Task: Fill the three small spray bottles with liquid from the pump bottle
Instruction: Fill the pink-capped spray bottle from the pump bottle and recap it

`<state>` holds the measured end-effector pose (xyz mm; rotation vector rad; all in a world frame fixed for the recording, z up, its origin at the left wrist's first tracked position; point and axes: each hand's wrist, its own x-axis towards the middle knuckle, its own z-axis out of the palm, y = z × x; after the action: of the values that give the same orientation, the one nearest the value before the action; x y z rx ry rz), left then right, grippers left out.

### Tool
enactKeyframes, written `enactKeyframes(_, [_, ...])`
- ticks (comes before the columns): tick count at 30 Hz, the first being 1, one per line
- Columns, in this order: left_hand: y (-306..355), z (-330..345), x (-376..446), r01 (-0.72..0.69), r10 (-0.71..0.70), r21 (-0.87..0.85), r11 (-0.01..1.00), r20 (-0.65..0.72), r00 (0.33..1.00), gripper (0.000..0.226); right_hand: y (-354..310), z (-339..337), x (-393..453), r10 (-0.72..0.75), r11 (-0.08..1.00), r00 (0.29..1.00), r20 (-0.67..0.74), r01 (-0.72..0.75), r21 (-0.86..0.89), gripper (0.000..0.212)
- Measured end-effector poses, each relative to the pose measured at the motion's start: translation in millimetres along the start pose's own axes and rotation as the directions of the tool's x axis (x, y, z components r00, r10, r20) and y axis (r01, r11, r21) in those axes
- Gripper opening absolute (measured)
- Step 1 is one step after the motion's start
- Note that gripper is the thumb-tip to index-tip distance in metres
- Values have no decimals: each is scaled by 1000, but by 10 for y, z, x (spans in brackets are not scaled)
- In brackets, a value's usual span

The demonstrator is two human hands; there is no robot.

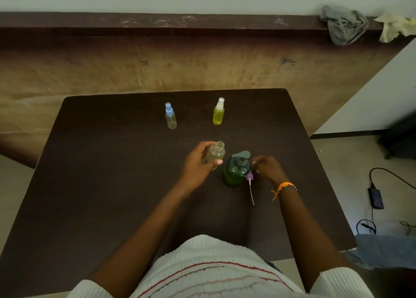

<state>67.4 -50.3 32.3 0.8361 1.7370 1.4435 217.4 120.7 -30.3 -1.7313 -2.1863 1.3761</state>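
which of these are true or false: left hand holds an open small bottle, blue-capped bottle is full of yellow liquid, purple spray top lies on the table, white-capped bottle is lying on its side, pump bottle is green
1. The left hand holds an uncapped small bottle. True.
2. The blue-capped bottle is full of yellow liquid. False: it looks clear and nearly empty.
3. The purple spray top lies on the table by the right hand. True.
4. The white-capped bottle lies on its side. False: it stands upright, filled with yellow liquid.
5. The pump bottle is green. True.
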Motion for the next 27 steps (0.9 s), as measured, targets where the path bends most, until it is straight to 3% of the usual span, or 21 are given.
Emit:
enactKeyframes(4, [-7,14,-1,15,-15,-2,1000,12,1000,40,-94,-90,36,-38,994,999,-37,41,99,20])
enactKeyframes(12, [-23,-2,12,25,-25,4,1000,11,1000,40,-36,-61,2,-31,994,999,-18,33,102,13])
enactKeyframes(21, [-59,12,28,22,-22,17,1000,21,1000,40,-9,-126,-54,6,997,1000,-18,-5,71,23])
enactKeyframes(27, [-76,12,25,18,-20,84,996,21,1000,40,-305,-205,-187,-104,988,993,-49,109,106,24])
